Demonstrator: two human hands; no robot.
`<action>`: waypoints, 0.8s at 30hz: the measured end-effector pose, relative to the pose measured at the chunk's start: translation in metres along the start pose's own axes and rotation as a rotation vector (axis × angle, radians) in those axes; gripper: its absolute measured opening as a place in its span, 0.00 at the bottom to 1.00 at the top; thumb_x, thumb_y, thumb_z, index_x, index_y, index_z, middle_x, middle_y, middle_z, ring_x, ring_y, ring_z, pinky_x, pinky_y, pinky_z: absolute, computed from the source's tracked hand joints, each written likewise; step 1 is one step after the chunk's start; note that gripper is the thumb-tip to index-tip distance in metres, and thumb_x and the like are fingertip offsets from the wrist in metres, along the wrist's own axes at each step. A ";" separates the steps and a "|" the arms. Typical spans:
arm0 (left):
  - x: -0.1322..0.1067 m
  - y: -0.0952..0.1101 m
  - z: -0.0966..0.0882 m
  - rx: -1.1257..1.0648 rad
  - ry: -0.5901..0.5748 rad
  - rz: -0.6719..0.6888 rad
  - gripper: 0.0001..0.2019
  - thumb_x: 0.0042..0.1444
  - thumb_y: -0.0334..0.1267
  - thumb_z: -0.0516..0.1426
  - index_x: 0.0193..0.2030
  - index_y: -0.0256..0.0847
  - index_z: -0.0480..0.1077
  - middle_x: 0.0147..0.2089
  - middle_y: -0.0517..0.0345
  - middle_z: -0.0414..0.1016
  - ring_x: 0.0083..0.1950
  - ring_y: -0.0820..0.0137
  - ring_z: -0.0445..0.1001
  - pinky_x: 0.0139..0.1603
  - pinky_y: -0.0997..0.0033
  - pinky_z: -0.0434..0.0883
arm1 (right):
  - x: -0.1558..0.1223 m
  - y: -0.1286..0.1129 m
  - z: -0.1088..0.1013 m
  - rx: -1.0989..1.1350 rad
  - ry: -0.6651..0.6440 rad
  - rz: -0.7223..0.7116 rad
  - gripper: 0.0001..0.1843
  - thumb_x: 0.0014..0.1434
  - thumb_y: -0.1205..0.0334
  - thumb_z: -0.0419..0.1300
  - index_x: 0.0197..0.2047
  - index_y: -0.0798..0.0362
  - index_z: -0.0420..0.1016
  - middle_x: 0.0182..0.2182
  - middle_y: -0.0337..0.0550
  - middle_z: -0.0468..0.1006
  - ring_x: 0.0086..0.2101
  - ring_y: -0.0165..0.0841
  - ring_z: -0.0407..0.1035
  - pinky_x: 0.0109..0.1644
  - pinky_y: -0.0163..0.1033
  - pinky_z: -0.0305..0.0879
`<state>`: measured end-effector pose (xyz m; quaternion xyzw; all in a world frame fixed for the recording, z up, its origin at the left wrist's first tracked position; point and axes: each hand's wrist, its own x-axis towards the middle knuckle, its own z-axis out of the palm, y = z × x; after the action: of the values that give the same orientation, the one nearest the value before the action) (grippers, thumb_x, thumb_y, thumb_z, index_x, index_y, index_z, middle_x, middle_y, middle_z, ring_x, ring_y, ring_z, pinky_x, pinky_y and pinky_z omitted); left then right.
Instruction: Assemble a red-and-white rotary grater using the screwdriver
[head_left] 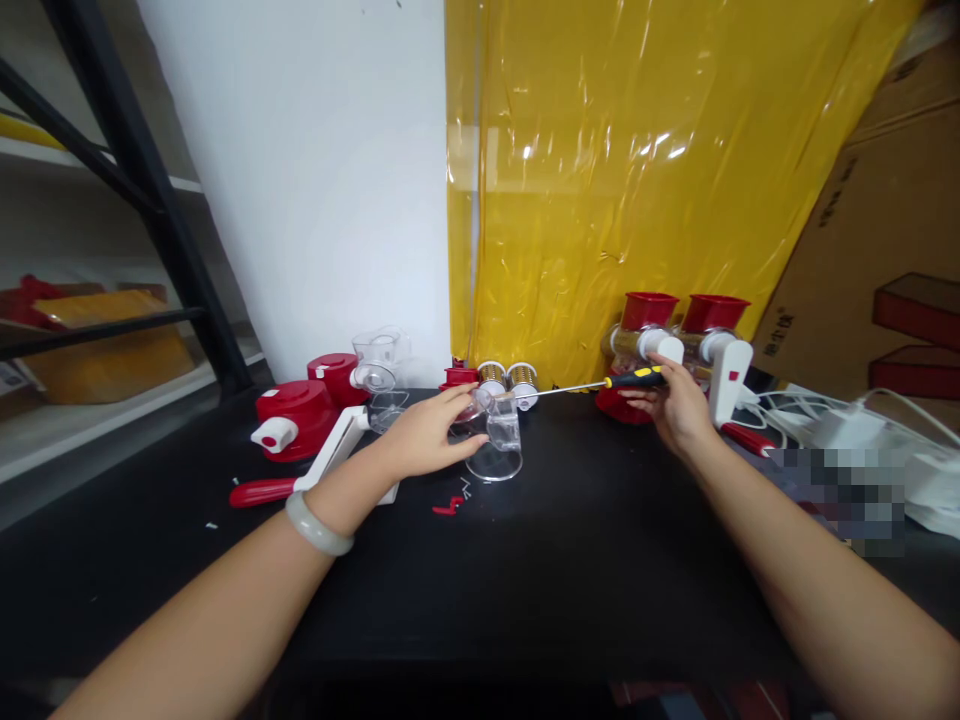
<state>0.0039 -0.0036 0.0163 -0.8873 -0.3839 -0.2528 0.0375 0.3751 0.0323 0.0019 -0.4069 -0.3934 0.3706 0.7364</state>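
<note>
My left hand (pixel 427 435) grips a clear plastic grater body (pixel 504 430) at the middle of the black table, its round end resting low. In my right hand (pixel 675 405) is a screwdriver (pixel 634 378) with a black and yellow handle, held nearly level. Its long shaft points left, and the tip is at the clear body; whether it touches a screw is too small to tell. Just in front of the body lie small red plastic pieces (pixel 448 507) and several tiny screws (pixel 466 489). Two metal grater drums (pixel 523 378) with white ends stand behind it.
To the left are red grater bases (pixel 298 418), a white crank with a red handle (pixel 262 492) and clear hoppers (pixel 377 350). Two assembled red-and-white graters (pixel 716 345) stand at the right, beside white cables and adapters (pixel 847 425). A yellow plastic sheet (pixel 600 200) hangs behind.
</note>
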 end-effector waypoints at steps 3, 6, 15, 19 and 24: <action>0.000 0.000 0.000 -0.001 -0.001 -0.008 0.24 0.61 0.54 0.56 0.58 0.40 0.69 0.67 0.41 0.68 0.61 0.51 0.73 0.60 0.50 0.73 | 0.002 0.002 -0.001 -0.013 0.002 -0.018 0.19 0.57 0.56 0.58 0.52 0.47 0.67 0.24 0.32 0.74 0.17 0.30 0.72 0.18 0.32 0.69; 0.000 -0.001 0.001 0.000 0.000 -0.003 0.25 0.61 0.54 0.56 0.59 0.40 0.68 0.67 0.42 0.67 0.61 0.51 0.73 0.60 0.51 0.72 | 0.004 0.005 -0.003 -0.031 -0.001 -0.049 0.20 0.55 0.51 0.62 0.49 0.48 0.68 0.23 0.31 0.73 0.15 0.27 0.68 0.16 0.31 0.67; -0.001 -0.002 0.001 -0.009 0.012 0.001 0.24 0.61 0.54 0.57 0.58 0.42 0.69 0.67 0.42 0.67 0.61 0.51 0.73 0.60 0.50 0.72 | 0.006 0.013 -0.006 -0.183 0.055 -0.183 0.24 0.54 0.36 0.63 0.36 0.49 0.68 0.14 0.28 0.64 0.12 0.24 0.59 0.14 0.29 0.57; 0.000 -0.001 0.001 -0.018 0.010 -0.010 0.24 0.60 0.54 0.57 0.57 0.41 0.69 0.66 0.41 0.68 0.62 0.50 0.73 0.61 0.48 0.72 | 0.005 0.011 -0.005 -0.133 0.071 -0.092 0.20 0.59 0.39 0.56 0.38 0.49 0.68 0.18 0.33 0.70 0.15 0.29 0.65 0.15 0.32 0.63; 0.000 -0.001 0.001 -0.027 0.011 -0.004 0.24 0.61 0.53 0.57 0.58 0.41 0.69 0.67 0.42 0.67 0.63 0.51 0.72 0.61 0.49 0.71 | 0.004 0.010 -0.004 -0.024 0.003 -0.089 0.13 0.57 0.52 0.55 0.41 0.49 0.71 0.31 0.37 0.77 0.23 0.30 0.75 0.20 0.34 0.70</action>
<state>0.0031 -0.0026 0.0149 -0.8856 -0.3819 -0.2630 0.0270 0.3785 0.0389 -0.0077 -0.3983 -0.4145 0.3321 0.7479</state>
